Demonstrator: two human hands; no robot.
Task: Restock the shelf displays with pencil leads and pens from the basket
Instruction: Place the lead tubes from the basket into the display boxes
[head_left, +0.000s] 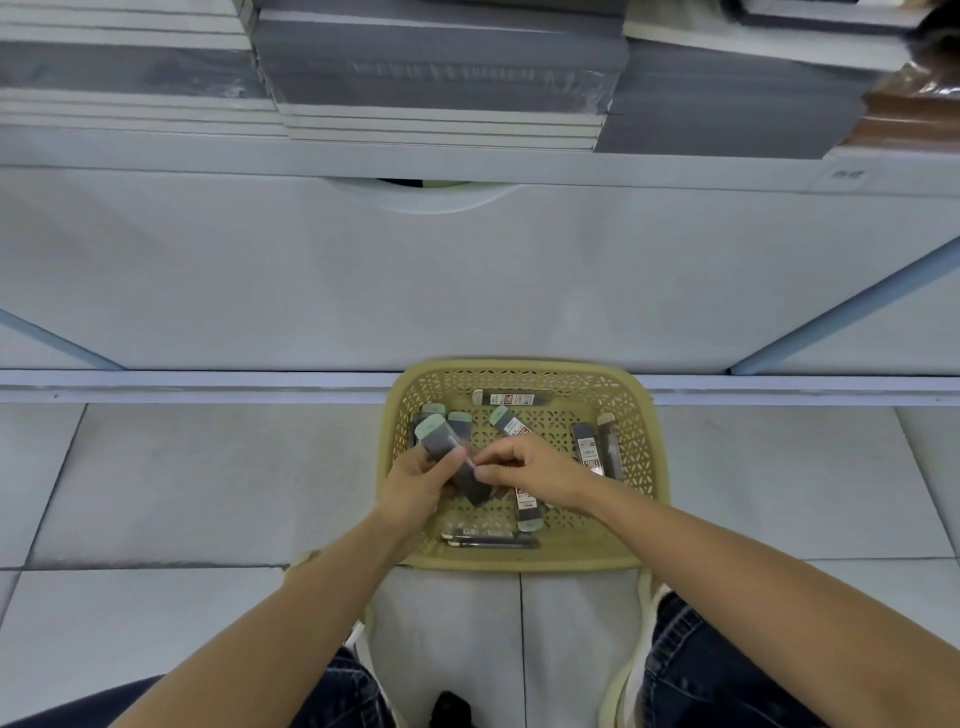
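Beige perforated basket (519, 564) on grey floor tiles (182, 478), loose lead cases (587, 447) inside, left hand (415, 483) gripping a bunch of cases (441, 441), right hand (530, 467) pinching the same bunch, white cabinet (467, 286) behind, stacked notebooks (441, 78) at far side.

lead case (439, 441) blurred, perhaps half hidden
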